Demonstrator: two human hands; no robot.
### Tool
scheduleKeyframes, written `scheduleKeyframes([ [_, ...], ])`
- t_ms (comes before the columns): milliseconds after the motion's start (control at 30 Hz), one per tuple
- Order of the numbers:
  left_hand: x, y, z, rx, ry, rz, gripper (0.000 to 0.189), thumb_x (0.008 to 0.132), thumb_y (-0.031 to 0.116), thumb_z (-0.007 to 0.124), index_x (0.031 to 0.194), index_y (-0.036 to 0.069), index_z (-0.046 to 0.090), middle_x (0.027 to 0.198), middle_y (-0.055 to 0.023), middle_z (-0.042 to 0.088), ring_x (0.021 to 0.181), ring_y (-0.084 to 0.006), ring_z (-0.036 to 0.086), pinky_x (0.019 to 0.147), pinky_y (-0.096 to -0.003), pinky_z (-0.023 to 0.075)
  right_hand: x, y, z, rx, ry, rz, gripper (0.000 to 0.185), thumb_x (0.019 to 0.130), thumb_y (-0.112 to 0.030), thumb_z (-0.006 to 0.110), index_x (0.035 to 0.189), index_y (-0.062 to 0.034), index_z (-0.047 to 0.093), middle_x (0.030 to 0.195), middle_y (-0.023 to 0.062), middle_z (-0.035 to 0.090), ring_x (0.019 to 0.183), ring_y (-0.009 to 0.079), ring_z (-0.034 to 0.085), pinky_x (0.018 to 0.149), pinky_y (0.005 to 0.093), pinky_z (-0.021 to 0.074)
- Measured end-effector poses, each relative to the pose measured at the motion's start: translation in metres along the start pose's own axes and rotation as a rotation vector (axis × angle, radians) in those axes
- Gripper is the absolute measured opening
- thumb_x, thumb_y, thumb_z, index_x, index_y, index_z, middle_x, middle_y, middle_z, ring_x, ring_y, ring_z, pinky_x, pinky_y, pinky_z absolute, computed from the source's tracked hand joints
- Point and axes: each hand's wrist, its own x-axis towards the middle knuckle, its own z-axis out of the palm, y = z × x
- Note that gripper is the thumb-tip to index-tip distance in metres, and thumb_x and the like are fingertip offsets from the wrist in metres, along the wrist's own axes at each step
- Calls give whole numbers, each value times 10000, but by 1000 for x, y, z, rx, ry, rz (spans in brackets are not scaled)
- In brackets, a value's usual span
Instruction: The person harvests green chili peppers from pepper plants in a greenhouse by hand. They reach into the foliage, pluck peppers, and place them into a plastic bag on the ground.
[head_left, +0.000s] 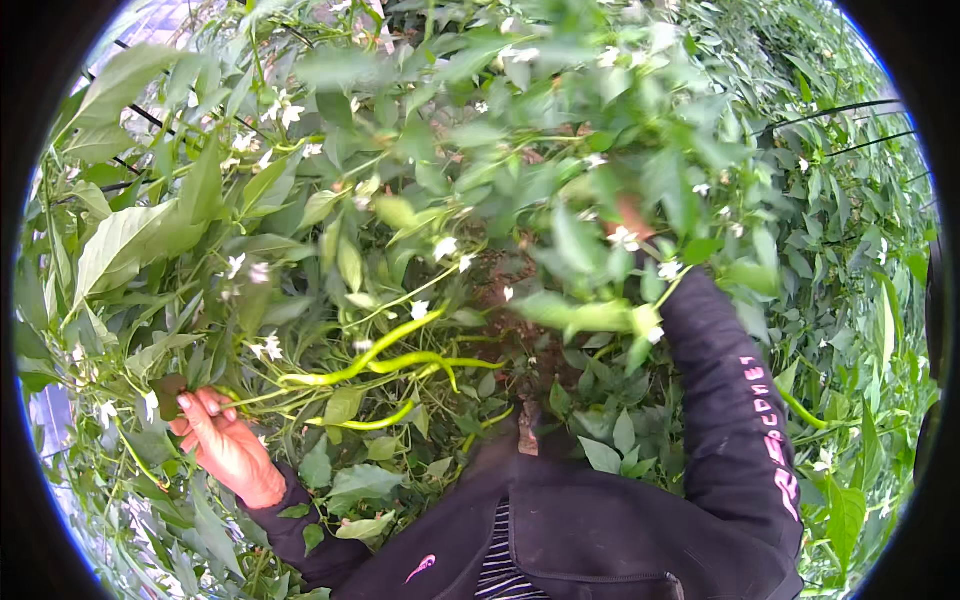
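Chili pepper plants with white flowers surround both hands. My left hand (232, 452), at the lower left, has its fingertips closed around a thin pepper branch (264, 407); leaves partly cover the grip. Long light-green chili peppers (345, 370) extend to the right of that hand, and another chili pepper (375, 422) hangs just below them. My right arm reaches up into the foliage. Only a small part of my right hand (631, 217) shows between blurred leaves and white flowers (624, 238); its fingers and anything in them are hidden.
Dense foliage rises on both sides, with dark lines (832, 116) crossing it at the upper right. Bare soil (510, 281) shows between the plants. One more chili pepper (802, 409) hangs right of my dark sleeve (716, 375). Blurred leaves (480, 75) hang close to the view.
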Motion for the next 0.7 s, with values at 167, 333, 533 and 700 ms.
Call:
scheduleKeyframes([
  [167, 0, 1, 4, 3, -37, 5, 112, 984, 219, 556, 1031, 118, 543, 764, 18, 461, 707, -53, 419, 567, -201, 325, -78, 108, -79, 297, 107, 15, 441, 902, -209, 601, 1296, -52, 481, 1065, 120, 592, 903, 239, 587, 784, 400, 488],
  [333, 1, 0, 13, 37, 16, -13, 188, 986, 215, 552, 1124, 90, 523, 761, 15, 473, 693, -57, 415, 584, -215, 327, -142, 180, -105, 420, 599, 134, 534, 888, -220, 621, 1359, -51, 433, 1100, 105, 579, 945, 216, 578, 824, 379, 487],
  [533, 4, -8, 1, 99, -47, 25, 177, 985, 250, 557, 1043, 88, 519, 798, 11, 489, 722, -64, 432, 605, -221, 340, -188, 249, -140, 674, 575, 216, 630, 888, -256, 634, 1419, -83, 344, 1240, 132, 479, 1090, 272, 491, 939, 410, 420],
  [700, 10, -11, -3, 72, -17, -53, 170, 991, 240, 542, 1042, 78, 553, 790, 22, 498, 714, -54, 438, 592, -217, 332, -228, 309, -182, 1266, 312, -19, 712, 890, -290, 644, 1467, -116, 265, 1373, 163, 381, 1227, 332, 406, 1046, 446, 353],
])
